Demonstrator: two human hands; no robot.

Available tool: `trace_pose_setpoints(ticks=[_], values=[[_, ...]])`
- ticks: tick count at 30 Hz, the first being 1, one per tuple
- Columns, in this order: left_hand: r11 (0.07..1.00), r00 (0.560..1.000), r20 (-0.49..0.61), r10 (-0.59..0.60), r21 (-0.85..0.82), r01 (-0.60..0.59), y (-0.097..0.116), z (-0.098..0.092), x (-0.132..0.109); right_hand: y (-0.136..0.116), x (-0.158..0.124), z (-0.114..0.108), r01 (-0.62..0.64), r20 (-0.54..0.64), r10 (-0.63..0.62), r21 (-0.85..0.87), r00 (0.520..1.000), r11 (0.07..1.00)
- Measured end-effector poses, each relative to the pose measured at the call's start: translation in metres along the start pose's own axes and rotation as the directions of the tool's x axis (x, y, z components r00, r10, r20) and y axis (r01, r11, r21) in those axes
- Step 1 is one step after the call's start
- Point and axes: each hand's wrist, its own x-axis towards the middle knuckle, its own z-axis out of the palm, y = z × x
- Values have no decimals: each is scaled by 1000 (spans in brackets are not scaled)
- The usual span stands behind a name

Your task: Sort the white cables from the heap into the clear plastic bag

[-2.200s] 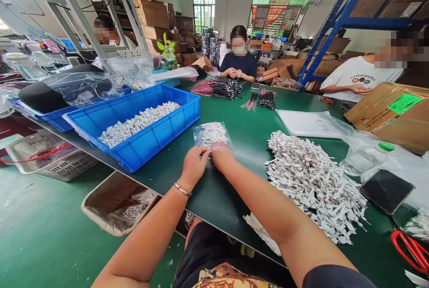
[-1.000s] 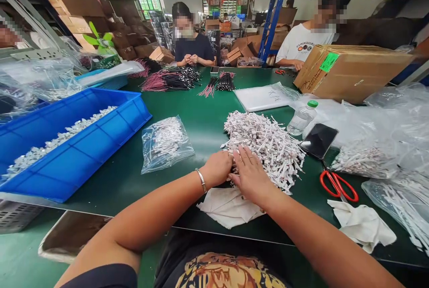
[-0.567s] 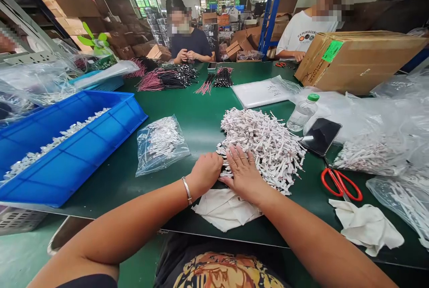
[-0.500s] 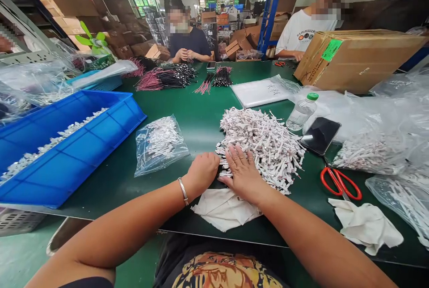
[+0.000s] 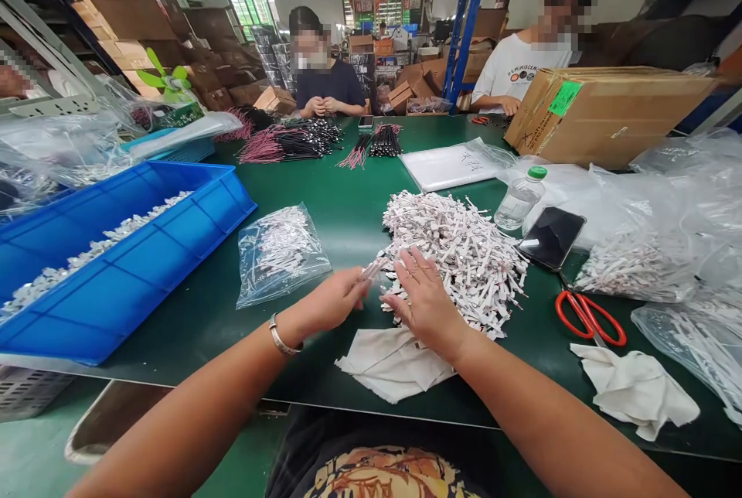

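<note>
A large heap of small white strips (image 5: 464, 250) lies on the green table. At its left edge my left hand (image 5: 333, 298), with a silver bangle on the wrist, pinches a few white strips between thumb and fingers. My right hand (image 5: 426, 301) rests against the near left side of the heap, palm down, fingers spread, holding nothing that I can see. Below the hands lies a white cloth (image 5: 391, 366). To the left is a clear bag of white strips (image 5: 284, 250).
A blue bin (image 5: 127, 250) of white pieces stands left. On the right are a bottle (image 5: 520, 200), a phone (image 5: 553, 237), red-handled scissors (image 5: 588, 318), a crumpled cloth (image 5: 638, 390) and a cardboard box (image 5: 608, 115). Two people sit across the table.
My left hand has moved left and slightly down, and white strips now show between its fingers. My right hand stays at the heap, with its thumb and fingers slightly shifted.
</note>
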Motion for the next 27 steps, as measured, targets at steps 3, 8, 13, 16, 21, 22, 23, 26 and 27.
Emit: trace_pose_setpoints(ticks=[3,8,13,16,21,22,23,26,27], values=[[904,988,137,67,-428,-2,13,7,6,-9,0,-8,-59,-18,71,381,997,923],[563,988,155,9,-817,123,24,37,24,-5,-1,-2,-209,24,248,621,968,756],[410,984,177,25,-900,151,26,51,29,-1,-2,5,-177,23,188,470,982,865],[429,992,128,7,-896,113,24,52,21,-7,-7,3,-132,83,111,341,990,931],[656,1000,-16,3,-755,-14,11,46,6,-15,-13,2,-102,176,54,274,983,956],[722,999,-49,3,-691,-36,7,45,4,-16,-13,3,-96,197,39,285,980,954],[778,996,-87,8,-625,-60,3,43,2,-17,-14,4,-86,208,24,298,978,951],[879,980,-189,58,-456,-140,-5,42,-2,-19,-15,6,-38,180,-23,331,983,943],[895,974,-210,80,-416,-163,-7,43,-2,-20,-15,7,-22,162,-34,332,986,943]])
